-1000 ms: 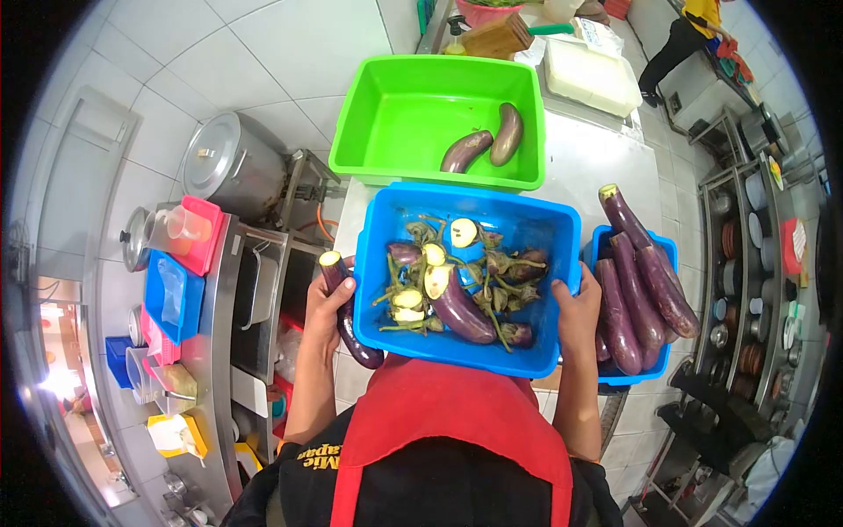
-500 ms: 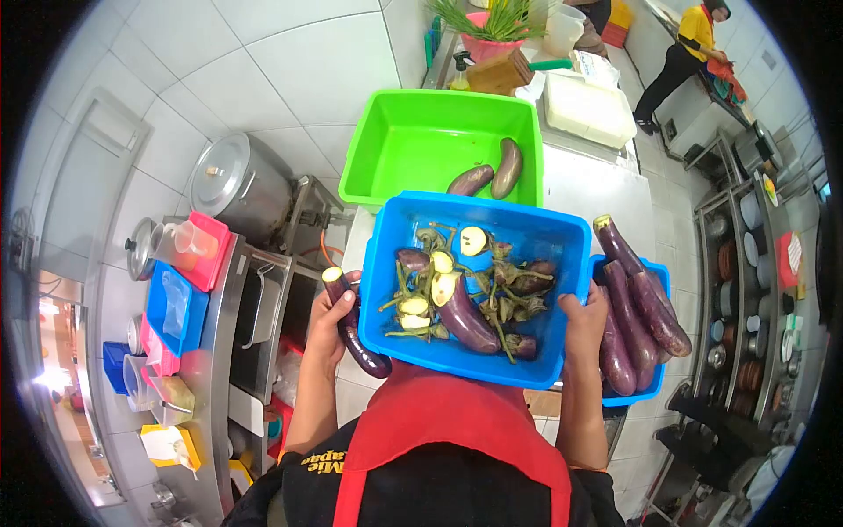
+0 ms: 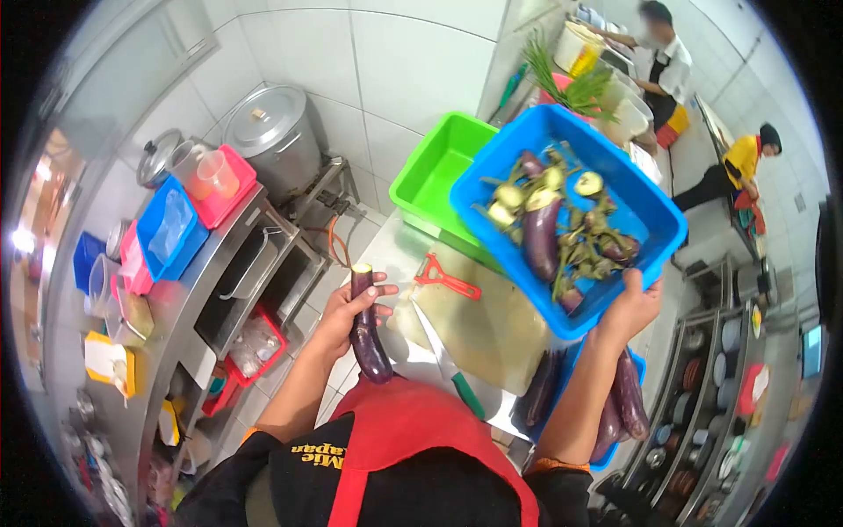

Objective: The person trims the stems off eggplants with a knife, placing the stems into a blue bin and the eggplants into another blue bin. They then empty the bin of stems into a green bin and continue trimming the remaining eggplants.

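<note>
My left hand (image 3: 349, 309) is closed around an upright purple eggplant (image 3: 369, 347) with a cut pale top, left of the cutting board. My right hand (image 3: 634, 307) grips the lower right rim of a blue tub (image 3: 654, 255), which is tilted and raised over the counter's right side. Inside the tub lie green stems, cut ends and an eggplant piece (image 3: 541, 237). On the pale cutting board (image 3: 483, 329) rest a red peeler (image 3: 446, 279) and a knife with a green handle (image 3: 467, 395).
A green tub (image 3: 430, 171) stands behind the board, partly covered by the blue tub. Another blue container (image 3: 606, 455) with eggplants is under my right forearm. A large pot (image 3: 279, 132) stands at the back left. Two people are at the upper right.
The blue tub has moved up and right with my right hand, uncovering the board, peeler and knife. My left hand no longer touches the tub's side and still holds the eggplant. The view has turned.
</note>
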